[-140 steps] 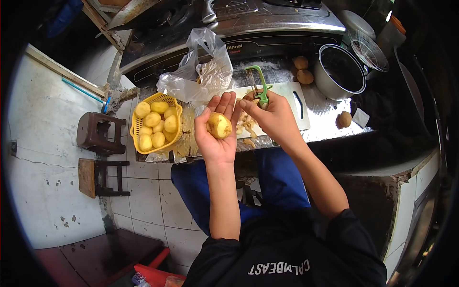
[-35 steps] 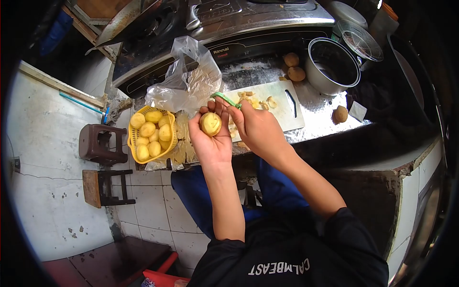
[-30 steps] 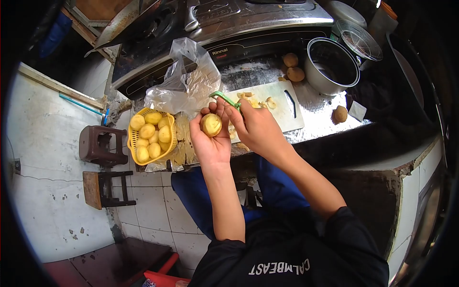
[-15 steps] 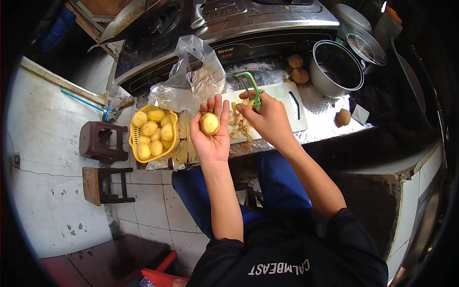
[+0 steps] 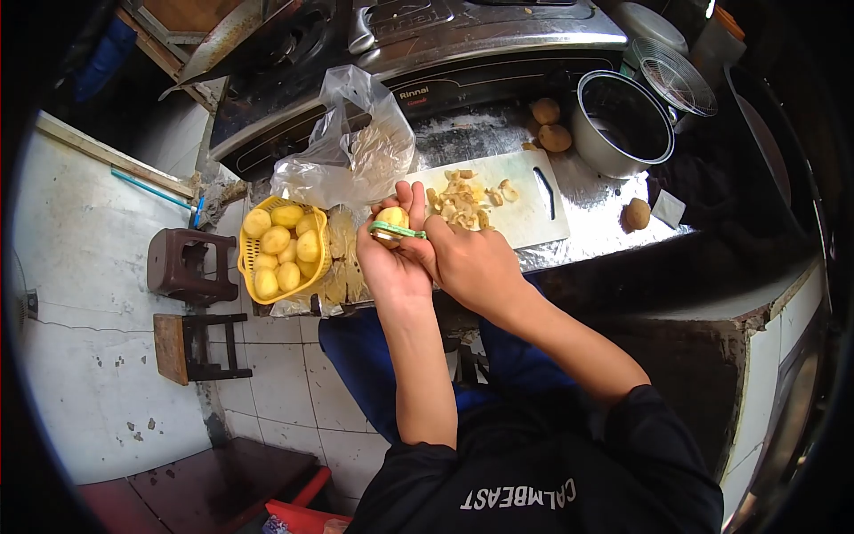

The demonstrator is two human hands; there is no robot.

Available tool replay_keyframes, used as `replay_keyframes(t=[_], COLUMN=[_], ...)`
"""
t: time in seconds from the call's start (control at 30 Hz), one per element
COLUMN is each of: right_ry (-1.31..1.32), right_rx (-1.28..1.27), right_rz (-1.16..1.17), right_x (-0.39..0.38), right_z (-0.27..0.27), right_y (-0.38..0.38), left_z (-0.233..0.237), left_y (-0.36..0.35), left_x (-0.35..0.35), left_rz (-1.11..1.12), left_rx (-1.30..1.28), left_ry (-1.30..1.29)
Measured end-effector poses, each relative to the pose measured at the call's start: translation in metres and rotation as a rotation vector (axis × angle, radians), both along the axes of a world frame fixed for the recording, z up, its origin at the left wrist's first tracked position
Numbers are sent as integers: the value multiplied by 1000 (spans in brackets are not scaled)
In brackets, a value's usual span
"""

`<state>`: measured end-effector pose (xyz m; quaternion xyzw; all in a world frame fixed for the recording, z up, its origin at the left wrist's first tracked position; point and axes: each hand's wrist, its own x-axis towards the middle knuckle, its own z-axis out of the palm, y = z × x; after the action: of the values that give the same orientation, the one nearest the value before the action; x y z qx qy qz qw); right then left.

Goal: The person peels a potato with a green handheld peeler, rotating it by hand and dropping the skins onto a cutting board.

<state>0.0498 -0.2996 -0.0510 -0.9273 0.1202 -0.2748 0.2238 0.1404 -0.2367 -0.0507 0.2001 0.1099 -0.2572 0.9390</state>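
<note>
A partly peeled potato [image 5: 392,216] rests in my left hand [image 5: 391,258], its fingers curled around it. My right hand [image 5: 476,267] grips a green peeler [image 5: 398,230], whose blade lies across the potato. Behind my right hand, peelings [image 5: 460,198] are heaped on a white cutting board [image 5: 534,218]. To the left of my left hand stands a yellow basket [image 5: 322,258] holding several peeled potatoes [image 5: 275,239].
A clear plastic bag [image 5: 347,133] lies in front of the stove [image 5: 498,76]. Unpeeled potatoes [image 5: 554,138] sit beside a metal pot [image 5: 614,160], and another brown potato [image 5: 637,214] is near a small white packet [image 5: 668,209]. Two stools [image 5: 191,262] stand on the floor at left.
My right hand has moved left and down from above the board, bringing the peeler onto the potato. My left hand has closed its fingers a little more around the potato.
</note>
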Motion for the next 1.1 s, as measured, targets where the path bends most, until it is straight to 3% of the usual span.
replay_keyframes(t=[0.27,0.33,0.6,0.7,0.8,0.83,0.9,1.03,1.1], right_ry=[-28,-31,-50,-67,-57,-19,-48,-102,-107], right_rx=[128,219,472,297,424,549,515,537,504], right_rz=[-73,-31,-95,-102,-70,4,88,272,236], right_x=[7,7,9,8,2,-2,-6,-6,-7], right_z=[15,17,13,6,14,21,27,29,27], right_y=[-12,-20,-40,-50,-45,-40,-26,-14,-14], left_z=[-1,-5,-12,-17,-21,-15,0,4,7], left_y=[3,6,6,10,10,11,12,4,8], left_x=[-14,-10,7,13,18,15,6,-6,-7], left_rz=[71,12,-104,-125,-214,-215,-240,-387,-403], left_rx=[53,-119,-338,-450,-584,-584,-148,-185,-71], left_ry=[19,-171,0,29,-62,-59,-86,-361,-309])
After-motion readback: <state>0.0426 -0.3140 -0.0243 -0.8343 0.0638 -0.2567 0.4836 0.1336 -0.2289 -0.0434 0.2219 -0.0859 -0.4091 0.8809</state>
